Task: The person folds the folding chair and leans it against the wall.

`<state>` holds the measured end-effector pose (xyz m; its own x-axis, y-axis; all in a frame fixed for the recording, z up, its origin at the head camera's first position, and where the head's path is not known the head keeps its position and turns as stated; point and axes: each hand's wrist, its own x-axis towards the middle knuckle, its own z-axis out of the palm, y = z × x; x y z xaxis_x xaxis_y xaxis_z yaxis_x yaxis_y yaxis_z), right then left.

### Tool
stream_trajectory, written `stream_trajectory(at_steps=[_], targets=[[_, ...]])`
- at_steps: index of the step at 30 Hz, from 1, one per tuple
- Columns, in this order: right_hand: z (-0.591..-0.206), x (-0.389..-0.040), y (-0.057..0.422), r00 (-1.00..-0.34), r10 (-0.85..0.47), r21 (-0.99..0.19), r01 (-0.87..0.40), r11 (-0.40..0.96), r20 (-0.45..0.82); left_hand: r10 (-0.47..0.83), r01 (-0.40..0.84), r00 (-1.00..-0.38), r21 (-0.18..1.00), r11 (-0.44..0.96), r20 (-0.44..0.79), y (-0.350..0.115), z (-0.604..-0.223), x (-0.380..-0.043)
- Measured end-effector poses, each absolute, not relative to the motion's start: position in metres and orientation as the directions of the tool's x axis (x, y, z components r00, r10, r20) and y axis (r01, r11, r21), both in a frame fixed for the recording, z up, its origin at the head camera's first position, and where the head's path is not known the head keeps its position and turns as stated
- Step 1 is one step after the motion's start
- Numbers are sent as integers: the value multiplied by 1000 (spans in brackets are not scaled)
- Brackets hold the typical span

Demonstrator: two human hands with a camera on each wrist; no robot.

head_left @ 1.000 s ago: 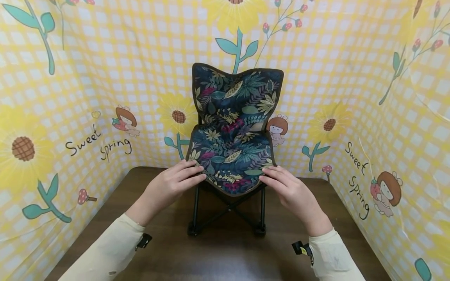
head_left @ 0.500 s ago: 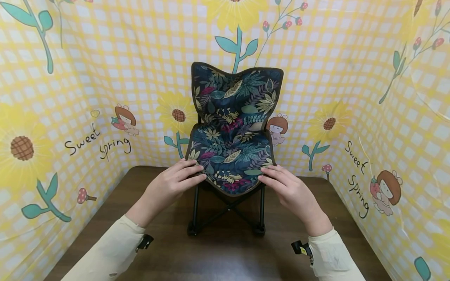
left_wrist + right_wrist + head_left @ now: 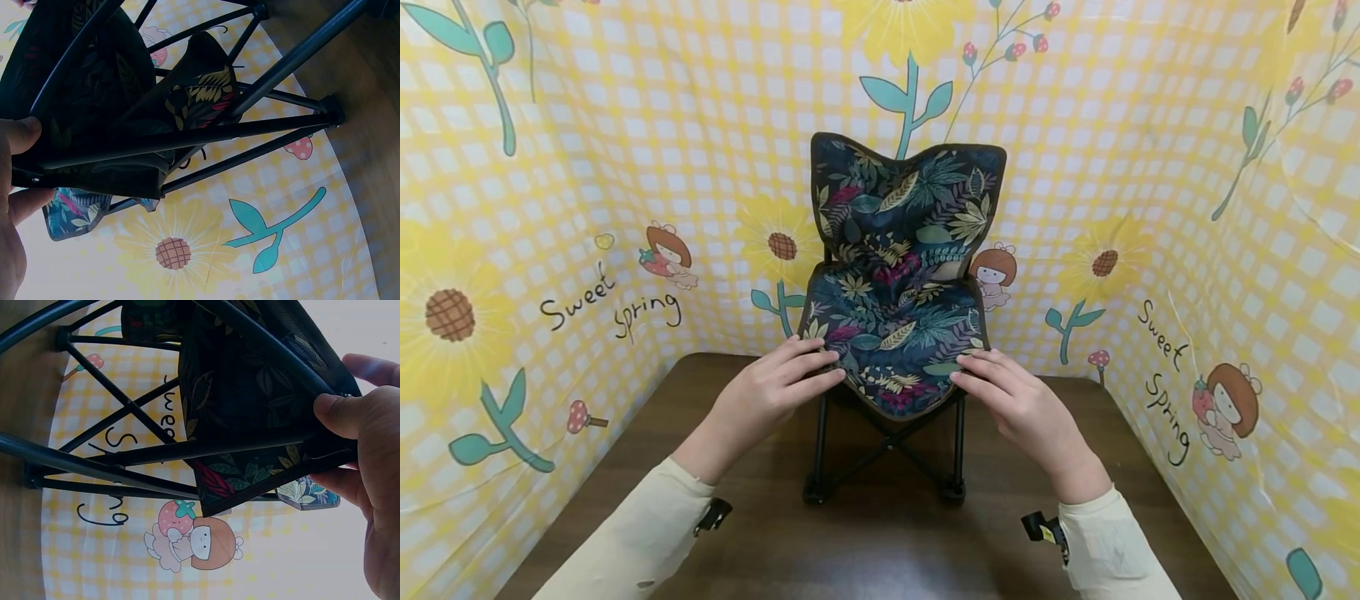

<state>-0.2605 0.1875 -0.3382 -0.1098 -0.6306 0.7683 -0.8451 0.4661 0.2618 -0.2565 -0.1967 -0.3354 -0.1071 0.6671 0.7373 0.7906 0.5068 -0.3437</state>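
Observation:
A small folding chair (image 3: pixel 895 321) with dark, leaf-patterned fabric and a black tube frame stands unfolded on the brown table, its backrest upright at the far side. At the seat's front left corner my left hand (image 3: pixel 773 380) grips the edge, fingers on top of the fabric. The left wrist view shows that thumb (image 3: pixel 25 134) against the underside near the tubes. My right hand (image 3: pixel 1013 390) holds the front right corner the same way; in the right wrist view its thumb (image 3: pixel 336 414) presses on the frame from below. The seat's front edge dips between both hands.
Yellow checked cloth (image 3: pixel 722 150) printed with sunflowers and cartoon figures encloses the table (image 3: pixel 880 542) at the back and both sides. Crossed legs (image 3: pixel 889 448) with black feet support the chair. A small black device (image 3: pixel 711 517) sits at the left wrist, another (image 3: pixel 1041 528) at the right.

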Motion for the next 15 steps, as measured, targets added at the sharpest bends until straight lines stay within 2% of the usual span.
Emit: stream_trajectory(at_steps=[15], targets=[[-332, -257, 184, -108, -624, 259, -845, 467, 774, 664, 792, -85, -354, 498, 743, -193, -327, -254]])
